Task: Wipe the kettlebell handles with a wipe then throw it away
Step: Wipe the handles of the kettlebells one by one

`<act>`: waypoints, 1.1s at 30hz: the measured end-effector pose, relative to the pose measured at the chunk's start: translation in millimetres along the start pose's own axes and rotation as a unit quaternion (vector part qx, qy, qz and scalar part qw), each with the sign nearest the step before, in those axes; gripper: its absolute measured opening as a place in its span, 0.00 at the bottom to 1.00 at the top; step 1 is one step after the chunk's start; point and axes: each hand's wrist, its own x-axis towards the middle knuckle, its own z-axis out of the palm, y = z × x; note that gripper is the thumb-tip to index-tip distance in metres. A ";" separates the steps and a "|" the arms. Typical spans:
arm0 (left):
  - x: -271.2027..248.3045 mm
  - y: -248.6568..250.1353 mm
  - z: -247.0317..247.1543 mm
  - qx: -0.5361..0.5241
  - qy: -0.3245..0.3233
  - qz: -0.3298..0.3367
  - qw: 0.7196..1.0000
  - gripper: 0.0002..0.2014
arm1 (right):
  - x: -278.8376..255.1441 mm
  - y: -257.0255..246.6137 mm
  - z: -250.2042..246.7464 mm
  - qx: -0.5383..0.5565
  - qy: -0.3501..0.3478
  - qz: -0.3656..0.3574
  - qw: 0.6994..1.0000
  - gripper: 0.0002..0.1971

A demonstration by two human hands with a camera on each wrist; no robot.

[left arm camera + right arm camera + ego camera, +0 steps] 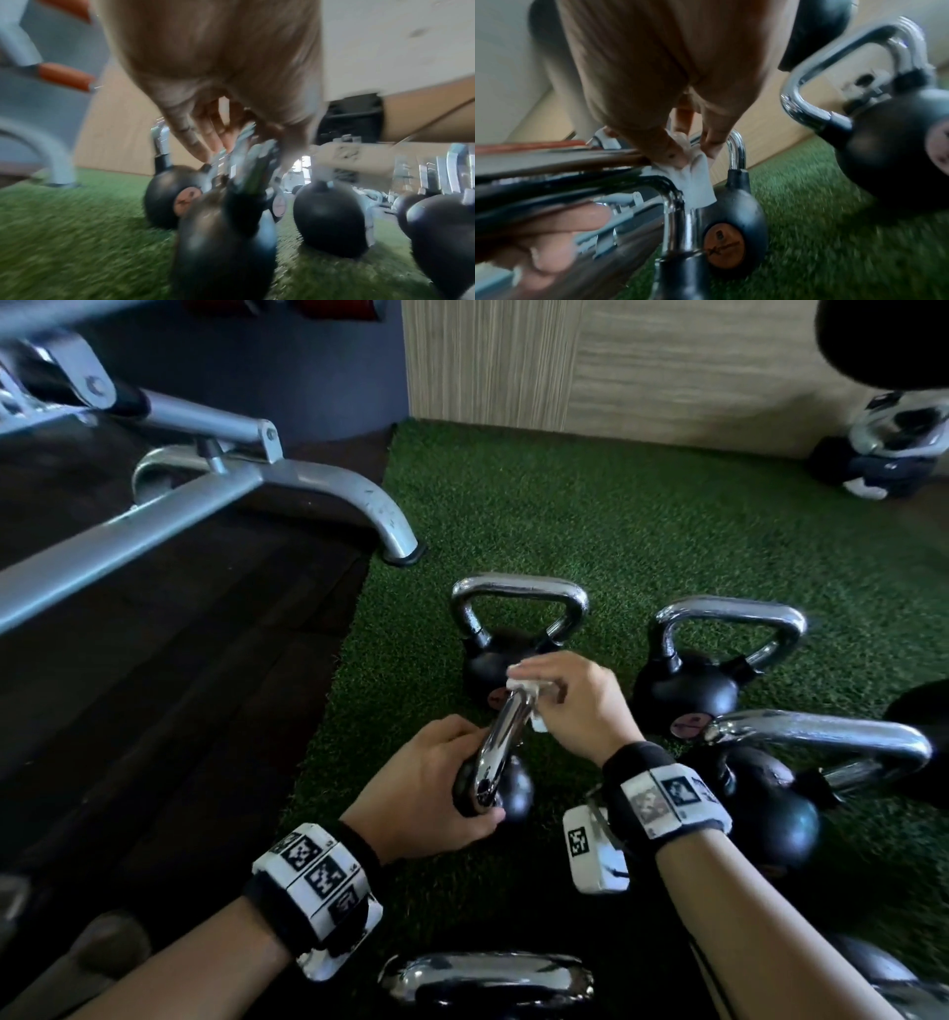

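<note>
A small black kettlebell (506,793) with a chrome handle (500,737) is tilted on green turf. My left hand (470,775) grips it where the handle meets the ball; the left wrist view of my left hand (218,138) and the ball (221,253) is blurred. My right hand (560,695) pinches a white wipe (521,685) round the handle's far corner. In the right wrist view the wipe (698,182) is wrapped over the bend of the handle (577,182) under my fingertips (675,156), with left fingers (552,229) below.
More kettlebells stand close by: one just behind (518,629), two to the right (719,660) (770,788), one near my forearms (488,978). A grey bench frame (257,480) has its foot (400,546) at the turf's left edge. A wood-panel wall (616,361) runs behind.
</note>
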 end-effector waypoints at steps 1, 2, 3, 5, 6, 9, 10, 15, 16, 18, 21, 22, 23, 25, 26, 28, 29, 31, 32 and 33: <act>1.4 3.1 0.2 -0.004 0.003 0.007 1.000 0.25 | 1.6 -1.6 1.7 -0.010 -0.013 -0.035 0.999 0.24; 1.9 5.7 -0.5 -0.003 0.001 0.006 1.000 0.20 | 2.2 -1.5 2.1 -0.020 -0.026 -0.059 0.998 0.23; 1.5 6.5 -1.4 0.009 -0.004 0.001 1.000 0.18 | 2.1 -2.0 0.5 -0.032 -0.037 -0.070 0.996 0.22; 1.2 7.8 -6.4 0.069 -0.029 -0.014 0.997 0.20 | -1.4 -2.3 -6.4 -0.057 -0.052 -0.050 0.996 0.21; 2.9 7.9 -10.2 0.097 -0.049 -0.020 0.994 0.21 | -4.5 -2.5 -11.0 -0.069 -0.059 -0.028 0.995 0.20; 17.3 5.0 -27.1 0.112 -0.107 -0.037 0.987 0.28 | -14.5 -5.3 -28.2 -0.105 -0.082 0.042 0.990 0.15; 23.5 1.1 -32.7 0.107 -0.115 -0.044 0.987 0.32 | -17.6 -7.4 -33.5 -0.118 -0.094 0.063 0.987 0.14; 41.9 -16.5 -46.0 0.074 -0.111 -0.071 0.989 0.35 | -27.0 -22.6 -38.4 -0.164 -0.130 0.120 0.971 0.09; 42.1 -18.8 -45.6 0.068 -0.112 -0.068 0.989 0.34 | -27.7 -24.3 -36.7 -0.165 -0.133 0.123 0.969 0.09; 41.3 -23.3 -46.1 0.050 -0.118 -0.065 0.990 0.35 | -27.7 -27.3 -39.6 -0.167 -0.146 0.121 0.968 0.09; 46.5 -34.9 -55.2 0.000 -0.188 -0.081 0.979 0.38 | -23.0 -27.2 -56.4 -0.174 -0.150 0.104 0.968 0.14; 50.6 -42.0 -59.4 -0.013 -0.212 -0.099 0.972 0.38 | -17.9 -26.5 -62.6 -0.167 -0.135 0.097 0.972 0.16; 56.6 -49.2 -63.6 -0.019 -0.224 -0.120 0.967 0.37 | -11.1 -25.9 -68.4 -0.142 -0.107 0.094 0.980 0.20; 72.6 -68.5 -69.9 -0.003 -0.210 -0.160 0.964 0.32 | 6.5 -23.6 -73.9 -0.052 -0.031 0.105 0.993 0.24; 81.9 -78.9 -71.4 0.008 -0.200 -0.184 0.962 0.31 | 15.9 -22.3 -72.9 -0.017 0.008 0.111 0.994 0.23; 103.1 -99.3 -69.9 0.021 -0.185 -0.229 0.955 0.30 | 35.5 -19.7 -67.3 0.019 0.067 0.123 0.990 0.15; 114.0 -106.6 -67.2 0.016 -0.175 -0.248 0.953 0.32 | 45.0 -18.6 -64.6 0.035 0.086 0.127 0.988 0.12; 136.1 -120.9 -57.2 -0.032 -0.142 -0.286 0.947 0.35 | 63.8 -16.3 -61.6 0.062 0.119 0.127 0.983 0.09; 146.2 -128.3 -50.9 -0.066 -0.125 -0.302 0.943 0.37 | 71.9 -13.5 -60.5 0.073 0.136 0.127 0.980 0.09; 155.1 -133.8 -43.5 -0.092 -0.109 -0.310 0.940 0.41 | 78.8 -10.1 -59.8 0.081 0.154 0.130 0.976 0.09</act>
